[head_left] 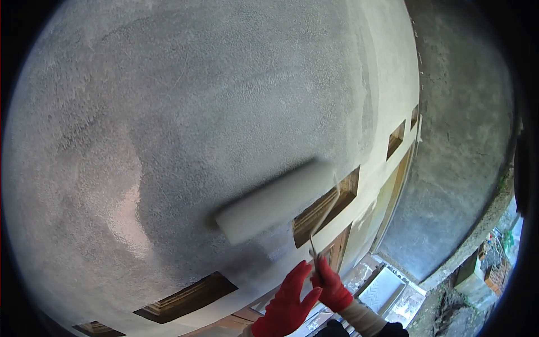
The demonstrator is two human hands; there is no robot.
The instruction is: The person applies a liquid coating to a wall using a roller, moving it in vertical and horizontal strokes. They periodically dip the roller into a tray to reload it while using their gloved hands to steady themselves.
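Observation:
A paint roller with a wide white sleeve lies against the grey textured wall, smeared a little by motion. From its right end a thin bent wire frame runs down to the handle. My right hand, in a red glove, is closed around that handle. Just left of it, my left hand, also red-gloved, is raised with fingers stretched and thumb apart. Its fingertips are close to the lower handle, and nothing shows in it. Wet sheen and darker patches mark the wall around the roller.
Recessed windows with brown frames sit low in the wall, one right behind the wire frame. A white ribbed paint tray lies below right. Beyond are a grey concrete surface and cluttered ground with bricks.

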